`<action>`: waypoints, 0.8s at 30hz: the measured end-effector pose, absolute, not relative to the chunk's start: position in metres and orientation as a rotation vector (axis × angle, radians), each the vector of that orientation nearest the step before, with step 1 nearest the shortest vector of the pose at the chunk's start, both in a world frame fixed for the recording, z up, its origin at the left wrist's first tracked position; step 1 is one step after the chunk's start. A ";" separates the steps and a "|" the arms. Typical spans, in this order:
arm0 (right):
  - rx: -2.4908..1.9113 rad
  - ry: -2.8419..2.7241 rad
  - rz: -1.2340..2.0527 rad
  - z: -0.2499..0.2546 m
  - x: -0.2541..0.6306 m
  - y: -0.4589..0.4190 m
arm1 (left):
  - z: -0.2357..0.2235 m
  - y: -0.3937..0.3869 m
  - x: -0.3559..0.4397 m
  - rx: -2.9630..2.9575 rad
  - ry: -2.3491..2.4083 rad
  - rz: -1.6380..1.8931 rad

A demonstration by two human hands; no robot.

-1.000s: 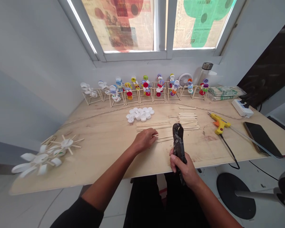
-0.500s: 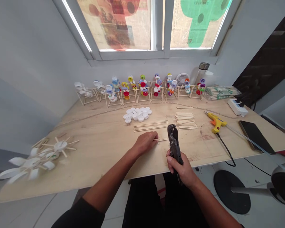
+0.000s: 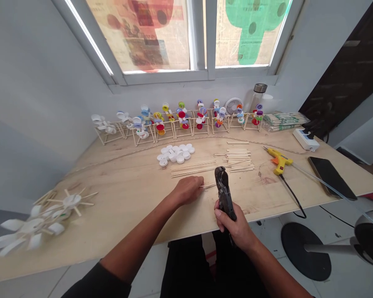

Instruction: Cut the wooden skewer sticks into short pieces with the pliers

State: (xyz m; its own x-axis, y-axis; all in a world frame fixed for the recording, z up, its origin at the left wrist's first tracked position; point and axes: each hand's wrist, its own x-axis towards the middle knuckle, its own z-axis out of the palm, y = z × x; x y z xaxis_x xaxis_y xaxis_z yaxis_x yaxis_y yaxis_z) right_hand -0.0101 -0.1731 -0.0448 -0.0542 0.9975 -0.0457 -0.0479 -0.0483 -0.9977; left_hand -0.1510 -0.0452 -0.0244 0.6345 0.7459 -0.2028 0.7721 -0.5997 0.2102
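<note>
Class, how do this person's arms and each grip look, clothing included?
The left arm has a plain black sleeve ending near the elbow; the right forearm is bare. The left grip and right grip are ungloved hands, without visible watch or bracelet.

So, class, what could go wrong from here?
The left hand holds thin sticks close to the black hand tool in the right hand, so a pinch is possible. The cord of the yellow glue gun loops over the front edge of the table, so a snag could drag the gun down.

Wooden table (image 3: 121, 198) (caps (image 3: 175, 153), sticks (image 3: 238, 159) atop)
</note>
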 end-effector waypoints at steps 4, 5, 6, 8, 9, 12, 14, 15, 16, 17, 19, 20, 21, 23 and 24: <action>-1.181 -1.157 1.294 -0.041 -0.008 -0.178 | -0.023 -0.041 -0.136 2.619 1.194 -0.078; -1.183 -1.155 1.286 -0.039 -0.006 -0.180 | -0.023 -0.040 -0.128 2.631 1.182 -0.063; -1.181 -1.155 1.277 -0.037 -0.004 -0.181 | -0.022 -0.038 -0.120 2.643 1.168 -0.049; -1.185 -1.138 1.257 -0.033 0.000 -0.185 | -0.022 -0.034 -0.101 2.672 1.130 -0.022; -1.190 -1.123 1.251 -0.031 0.003 -0.187 | -0.022 -0.032 -0.091 2.686 1.114 -0.011; -1.221 -1.069 1.236 -0.030 0.010 -0.191 | -0.023 -0.027 -0.066 2.716 1.090 0.022; -1.236 -1.048 1.238 -0.030 0.014 -0.191 | -0.024 -0.024 -0.055 2.725 1.094 0.032; -1.237 -1.046 1.240 -0.031 0.016 -0.191 | -0.025 -0.022 -0.050 2.726 1.100 0.034; -1.236 -1.045 1.240 -0.032 0.017 -0.191 | -0.026 -0.021 -0.047 2.726 1.106 0.034; -1.236 -1.047 1.238 -0.033 0.018 -0.191 | -0.027 -0.021 -0.044 2.725 1.112 0.034; -1.239 -1.050 1.230 -0.036 0.020 -0.189 | -0.028 -0.021 -0.042 2.720 1.127 0.038; -1.244 -1.052 1.229 -0.037 0.021 -0.189 | -0.028 -0.022 -0.042 2.714 1.138 0.042; -1.250 -1.053 1.228 -0.038 0.022 -0.189 | -0.028 -0.023 -0.043 2.705 1.153 0.048; -1.258 -1.051 1.228 -0.040 0.023 -0.188 | -0.028 -0.027 -0.050 2.682 1.195 0.058; -1.260 -1.046 1.230 -0.041 0.024 -0.188 | -0.028 -0.029 -0.056 2.667 1.220 0.062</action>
State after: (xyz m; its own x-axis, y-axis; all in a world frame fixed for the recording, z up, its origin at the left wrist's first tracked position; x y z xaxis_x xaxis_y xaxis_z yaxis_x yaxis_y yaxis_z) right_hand 0.0235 -0.1878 -0.0411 0.0933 0.9920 -0.0853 -0.0753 -0.0784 -0.9941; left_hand -0.0558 -0.0289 -0.0281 0.6571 0.7523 -0.0478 0.7436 -0.6365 0.2050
